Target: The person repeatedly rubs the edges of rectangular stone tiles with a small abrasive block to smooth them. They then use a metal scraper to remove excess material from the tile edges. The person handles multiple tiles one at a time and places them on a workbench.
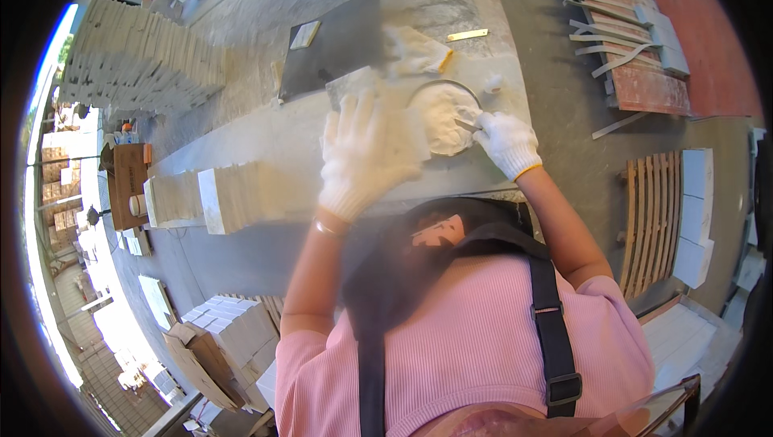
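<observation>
Both hands gloved in white knit. Left hand (362, 155) spread flat, fingers wide open, pressing down on a pale stone tile (398, 135) near the desk's (266, 127) near edge, apparently to steady it. Right hand (507, 143) closed around a thin tool (467, 124), tip dipped into a round bowl (443, 115) just beside the tile; bowl filled with whitish paste (439, 107). Bowl kept close, likely for short reach. Dark slab (334, 46) and spare glove (419, 50) toward the far edge. Row of upright tiles (217, 195) along the near left edge.
</observation>
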Action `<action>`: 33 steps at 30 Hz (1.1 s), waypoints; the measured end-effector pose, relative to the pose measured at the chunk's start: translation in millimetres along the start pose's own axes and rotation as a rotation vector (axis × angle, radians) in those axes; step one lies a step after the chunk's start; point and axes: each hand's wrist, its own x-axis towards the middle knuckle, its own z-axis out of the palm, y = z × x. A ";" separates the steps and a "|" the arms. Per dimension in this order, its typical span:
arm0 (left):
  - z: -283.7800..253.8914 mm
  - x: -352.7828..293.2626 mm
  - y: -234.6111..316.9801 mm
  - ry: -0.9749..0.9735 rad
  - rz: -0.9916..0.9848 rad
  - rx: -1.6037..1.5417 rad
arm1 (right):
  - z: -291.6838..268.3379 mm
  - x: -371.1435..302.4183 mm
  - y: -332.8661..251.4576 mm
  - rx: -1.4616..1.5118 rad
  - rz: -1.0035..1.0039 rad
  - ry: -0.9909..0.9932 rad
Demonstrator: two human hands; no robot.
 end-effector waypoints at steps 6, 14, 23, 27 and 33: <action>-0.2 -1.4 -1.1 -0.040 -0.004 -0.078 | -10.6 -10.0 9.0 0.038 -0.016 -0.029; 3.9 1.3 -2.0 -0.044 0.020 -0.040 | -4.6 3.3 -17.8 1.586 -0.087 -0.085; 1.1 2.2 -2.2 -0.058 0.023 -0.050 | 25.6 37.8 -78.5 1.848 -0.147 -0.227; 0.9 1.2 -1.3 -0.059 0.009 -0.059 | 27.7 38.1 -80.9 1.882 -0.182 -0.214; 3.1 0.4 -0.3 -0.067 0.009 -0.077 | 27.3 10.3 -80.6 1.937 -0.102 -0.265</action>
